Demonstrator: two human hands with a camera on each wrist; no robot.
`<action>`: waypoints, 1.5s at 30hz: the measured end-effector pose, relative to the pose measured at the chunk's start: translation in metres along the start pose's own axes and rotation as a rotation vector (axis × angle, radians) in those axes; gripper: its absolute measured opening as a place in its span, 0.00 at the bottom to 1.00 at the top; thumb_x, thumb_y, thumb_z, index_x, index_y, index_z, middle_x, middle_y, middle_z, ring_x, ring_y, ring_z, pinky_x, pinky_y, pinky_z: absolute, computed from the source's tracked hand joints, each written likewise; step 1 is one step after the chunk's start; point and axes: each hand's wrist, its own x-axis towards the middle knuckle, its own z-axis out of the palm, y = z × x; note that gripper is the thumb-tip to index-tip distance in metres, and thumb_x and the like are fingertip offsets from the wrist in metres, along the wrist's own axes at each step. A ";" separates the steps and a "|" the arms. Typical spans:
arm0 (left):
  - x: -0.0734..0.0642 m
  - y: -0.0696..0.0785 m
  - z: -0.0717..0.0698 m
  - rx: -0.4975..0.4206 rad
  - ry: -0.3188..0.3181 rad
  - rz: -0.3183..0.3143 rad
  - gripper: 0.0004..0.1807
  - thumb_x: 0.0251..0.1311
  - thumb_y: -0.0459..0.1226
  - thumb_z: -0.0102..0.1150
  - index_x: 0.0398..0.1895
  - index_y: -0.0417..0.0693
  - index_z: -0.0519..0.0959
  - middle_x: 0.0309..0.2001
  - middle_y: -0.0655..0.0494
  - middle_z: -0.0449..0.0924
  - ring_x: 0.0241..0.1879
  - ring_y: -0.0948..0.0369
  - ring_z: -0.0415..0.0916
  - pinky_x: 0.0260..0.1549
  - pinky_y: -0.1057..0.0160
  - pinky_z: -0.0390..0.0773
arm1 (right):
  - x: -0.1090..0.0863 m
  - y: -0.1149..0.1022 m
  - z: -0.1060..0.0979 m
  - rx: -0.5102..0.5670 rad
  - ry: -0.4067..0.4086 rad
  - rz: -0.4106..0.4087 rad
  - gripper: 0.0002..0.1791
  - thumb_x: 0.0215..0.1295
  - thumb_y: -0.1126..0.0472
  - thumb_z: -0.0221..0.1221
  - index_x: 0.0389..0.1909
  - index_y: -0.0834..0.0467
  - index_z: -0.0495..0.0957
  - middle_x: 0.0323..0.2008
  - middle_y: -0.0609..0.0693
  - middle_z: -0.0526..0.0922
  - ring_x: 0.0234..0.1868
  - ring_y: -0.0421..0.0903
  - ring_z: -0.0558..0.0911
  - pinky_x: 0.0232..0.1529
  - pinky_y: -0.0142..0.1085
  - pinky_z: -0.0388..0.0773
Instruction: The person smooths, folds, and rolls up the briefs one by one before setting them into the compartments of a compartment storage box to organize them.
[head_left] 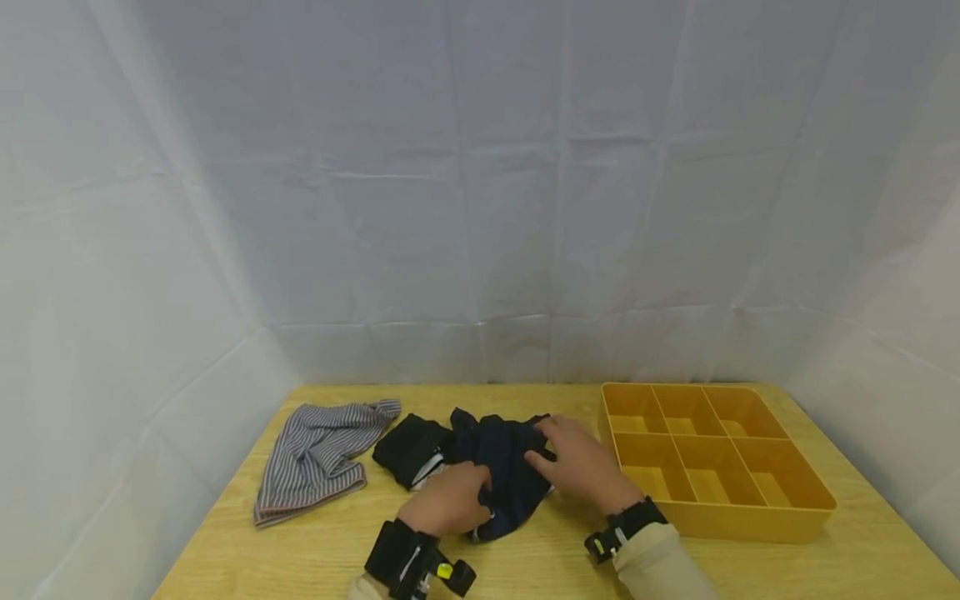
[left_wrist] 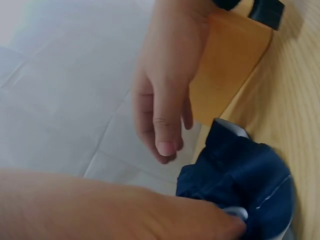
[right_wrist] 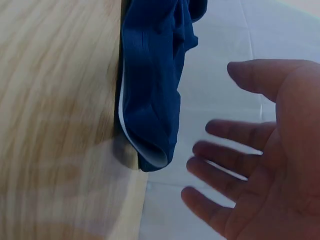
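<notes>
A crumpled navy garment (head_left: 504, 467) with a pale inner edge lies on the table between the two hands. My left hand (head_left: 452, 498) is at its near left side and pinches the cloth there; in the left wrist view the thumb side of this hand (left_wrist: 125, 212) overlaps the garment (left_wrist: 250, 175). My right hand (head_left: 583, 460) hovers at the garment's right edge, fingers spread and relaxed. In the right wrist view this hand (right_wrist: 280, 155) stands apart from the cloth (right_wrist: 152, 90), with nothing in its grasp.
A folded black cloth (head_left: 411, 446) with a whitish edge sits against the navy garment's left side. Farther left lies a striped grey-and-white cloth (head_left: 318, 454), loosely spread. On the right stands a yellow tray (head_left: 738, 523) divided into several compartments. White sheeting (head_left: 480, 208) encloses the wooden table (head_left: 262, 562).
</notes>
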 end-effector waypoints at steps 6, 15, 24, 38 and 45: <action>-0.003 -0.007 -0.006 -0.096 0.073 0.026 0.11 0.71 0.47 0.62 0.43 0.50 0.81 0.33 0.61 0.79 0.29 0.62 0.75 0.31 0.56 0.76 | 0.002 -0.004 0.001 0.090 -0.086 -0.145 0.23 0.74 0.47 0.61 0.60 0.57 0.80 0.59 0.55 0.82 0.62 0.55 0.80 0.64 0.53 0.74; -0.006 -0.010 -0.019 -0.197 0.258 0.073 0.10 0.77 0.48 0.54 0.43 0.53 0.77 0.33 0.60 0.76 0.28 0.61 0.72 0.30 0.57 0.72 | 0.000 -0.015 0.002 0.202 -0.239 -0.278 0.28 0.72 0.42 0.61 0.65 0.54 0.77 0.61 0.49 0.80 0.63 0.48 0.78 0.66 0.50 0.73; -0.007 -0.008 -0.027 -0.258 0.329 0.099 0.10 0.77 0.49 0.54 0.47 0.55 0.78 0.40 0.60 0.80 0.31 0.61 0.73 0.32 0.57 0.73 | 0.003 -0.017 0.008 0.148 -0.250 -0.325 0.22 0.69 0.48 0.67 0.58 0.53 0.80 0.54 0.45 0.83 0.53 0.40 0.80 0.56 0.42 0.78; -0.010 -0.007 -0.030 -0.295 0.310 0.145 0.12 0.77 0.49 0.53 0.51 0.54 0.79 0.39 0.61 0.81 0.30 0.61 0.73 0.31 0.57 0.73 | 0.002 -0.019 0.008 0.126 -0.237 -0.351 0.08 0.71 0.54 0.66 0.32 0.48 0.78 0.32 0.36 0.75 0.30 0.33 0.72 0.34 0.30 0.70; -0.014 -0.005 -0.033 -0.288 0.324 0.145 0.12 0.77 0.49 0.54 0.50 0.54 0.80 0.42 0.60 0.83 0.31 0.62 0.74 0.33 0.57 0.74 | 0.003 -0.018 0.008 0.104 -0.235 -0.355 0.10 0.71 0.55 0.66 0.31 0.48 0.76 0.30 0.36 0.75 0.28 0.32 0.71 0.32 0.30 0.69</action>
